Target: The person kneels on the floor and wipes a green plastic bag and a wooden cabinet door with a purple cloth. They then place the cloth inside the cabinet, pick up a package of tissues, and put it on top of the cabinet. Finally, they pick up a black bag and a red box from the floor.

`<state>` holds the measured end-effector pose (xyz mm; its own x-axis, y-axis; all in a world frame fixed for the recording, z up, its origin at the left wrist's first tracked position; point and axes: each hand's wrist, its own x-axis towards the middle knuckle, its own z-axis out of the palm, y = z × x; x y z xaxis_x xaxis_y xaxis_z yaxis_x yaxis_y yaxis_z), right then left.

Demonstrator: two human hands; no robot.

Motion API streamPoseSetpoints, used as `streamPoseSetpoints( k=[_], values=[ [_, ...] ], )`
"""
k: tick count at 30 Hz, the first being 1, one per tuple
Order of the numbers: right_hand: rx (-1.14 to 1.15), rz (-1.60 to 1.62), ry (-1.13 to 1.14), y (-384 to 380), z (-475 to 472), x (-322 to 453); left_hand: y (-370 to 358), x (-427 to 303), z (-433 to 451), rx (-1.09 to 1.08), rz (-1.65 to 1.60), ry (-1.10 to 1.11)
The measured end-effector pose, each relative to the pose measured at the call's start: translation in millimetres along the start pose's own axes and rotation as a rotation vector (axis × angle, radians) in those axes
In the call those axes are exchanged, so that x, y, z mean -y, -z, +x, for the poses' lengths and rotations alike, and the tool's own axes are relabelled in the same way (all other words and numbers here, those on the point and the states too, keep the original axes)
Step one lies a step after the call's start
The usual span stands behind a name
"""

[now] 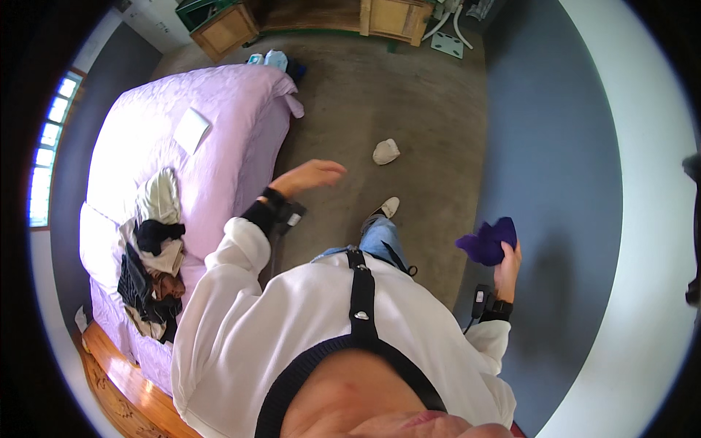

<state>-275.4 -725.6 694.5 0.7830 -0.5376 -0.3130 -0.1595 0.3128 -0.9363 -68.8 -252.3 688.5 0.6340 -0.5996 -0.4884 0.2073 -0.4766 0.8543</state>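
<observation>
A crumpled purple cloth (493,242) is held in my right hand (509,268), out to the right beside the grey wall. My left hand (309,176) is raised over the floor near the bed's edge, slightly blurred, its fingers stretched out and nothing seen in it. A whitish crumpled fabric item (386,151) lies on the floor ahead, to the right of my left hand. Both wrists wear black bands with small devices attached. On the bed (219,109) are a pile of clothes (156,263) in white, black and brown, and a flat white item (191,130).
The bed fills the left side, with a carved wooden headboard (118,388) at lower left. Wooden cabinets (391,19) stand at the far end, near a scale (447,45) and white hoses. The grey wall (553,164) runs along the right. My shoe (390,207) is on the floor.
</observation>
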Motion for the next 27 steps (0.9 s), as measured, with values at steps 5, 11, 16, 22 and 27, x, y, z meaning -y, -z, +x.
streamPoseSetpoints(
  k=[5,11,16,22,27],
  values=[
    [-0.213,-0.092,-0.088,67.8,51.6,-3.0,82.5,50.1,10.0,-0.468,-0.112,0.232],
    [-0.092,-0.308,-0.229,89.4,80.2,20.1,83.0,113.0,42.8,-0.536,-0.139,0.445],
    [0.067,-0.540,-0.217,59.7,123.8,39.6,64.5,122.6,59.9,-0.350,-0.122,0.579],
    [0.170,-0.388,-0.072,-9.0,186.9,59.4,83.2,84.7,82.4,-0.368,-0.128,0.510],
    [0.107,-0.368,-0.006,-40.3,195.7,82.5,118.0,20.0,192.0,-0.270,0.131,0.130]
  ],
)
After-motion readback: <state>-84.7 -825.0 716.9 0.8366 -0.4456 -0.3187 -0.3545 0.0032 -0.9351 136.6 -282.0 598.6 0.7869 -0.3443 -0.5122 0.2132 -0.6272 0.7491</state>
